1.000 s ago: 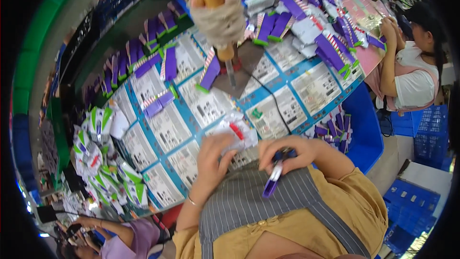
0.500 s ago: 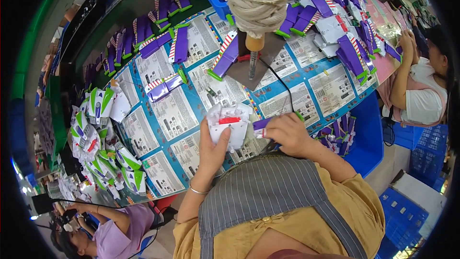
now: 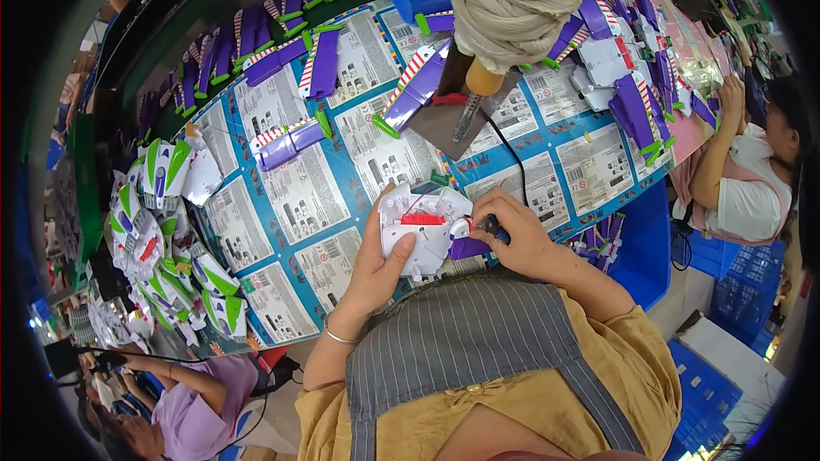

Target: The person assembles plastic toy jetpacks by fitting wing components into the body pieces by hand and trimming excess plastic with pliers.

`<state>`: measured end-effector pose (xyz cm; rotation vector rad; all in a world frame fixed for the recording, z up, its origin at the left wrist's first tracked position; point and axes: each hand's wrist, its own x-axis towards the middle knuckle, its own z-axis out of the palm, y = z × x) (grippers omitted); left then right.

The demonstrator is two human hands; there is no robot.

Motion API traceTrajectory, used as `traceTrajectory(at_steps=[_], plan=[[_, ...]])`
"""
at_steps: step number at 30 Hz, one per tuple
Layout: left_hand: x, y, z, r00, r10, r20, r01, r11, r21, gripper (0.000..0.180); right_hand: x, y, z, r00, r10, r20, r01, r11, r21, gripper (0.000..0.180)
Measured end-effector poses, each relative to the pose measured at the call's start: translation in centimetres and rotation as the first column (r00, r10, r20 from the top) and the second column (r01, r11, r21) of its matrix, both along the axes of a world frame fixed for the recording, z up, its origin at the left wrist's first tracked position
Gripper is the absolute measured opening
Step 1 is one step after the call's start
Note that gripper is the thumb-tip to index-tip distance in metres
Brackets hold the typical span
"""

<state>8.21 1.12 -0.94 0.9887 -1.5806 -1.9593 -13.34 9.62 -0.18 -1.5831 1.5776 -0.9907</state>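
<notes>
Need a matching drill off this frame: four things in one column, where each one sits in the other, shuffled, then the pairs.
Things
1. white plastic shell
2. purple wing piece
3. pile of white-and-green parts
4. blue bin

Places
A. far edge of the table, top of the picture
B. heaped at the table's left end
C. held in the left hand, with the right hand working at its side
D. lying on the printed sheets beside the hanging cloth-wrapped tool

Pairs: 1-C, 2-D, 3-B, 4-A
</notes>
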Motion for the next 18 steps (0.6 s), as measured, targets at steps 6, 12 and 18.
traceTrajectory(at_steps=[6, 12, 18], plan=[[-0.5, -0.1, 0.9, 0.995, 0.053, -0.079, -0.037, 0.981, 0.188, 0.068, -0.1, -1.0, 1.6, 0.997, 0.068, -0.019, -0.064, 0.981, 0.183, 0.031], [-1.4, 2.6, -1.5, 0.937, 0.215, -0.274, -0.04, 0.847, 0.529, 0.066, 0.2, -1.2, 0.9, 0.981, 0.029, -0.193, -0.012, 0.996, 0.09, 0.04], [-2.3, 2.7, -3.2, 0.93, 0.321, -0.176, -0.207, 0.858, 0.471, 0.049, -1.5, -1.9, 1.6, 0.878, -0.008, -0.478, 0.032, 0.999, 0.044, 0.036]])
